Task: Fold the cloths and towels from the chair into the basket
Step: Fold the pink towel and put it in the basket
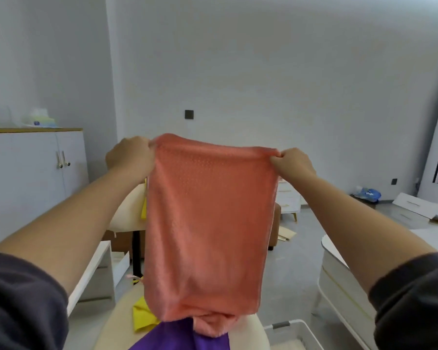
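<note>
Two top corners of the salmon towel [208, 223] (hanging flat between them) are pinched by left hand [129, 154] and right hand [292, 162].

One coral towel [208, 223], one purple cloth [177, 335], one yellow cloth [143, 317], possibly a second. One chair [250, 333], one basket [301, 324].

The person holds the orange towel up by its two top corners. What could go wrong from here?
1. The left hand and right hand pinch only the top corners of the orange towel; one corner may slip free.
2. Its lower end lies bunched on the purple cloth, so the fold may come out uneven or drag that cloth along.
</note>
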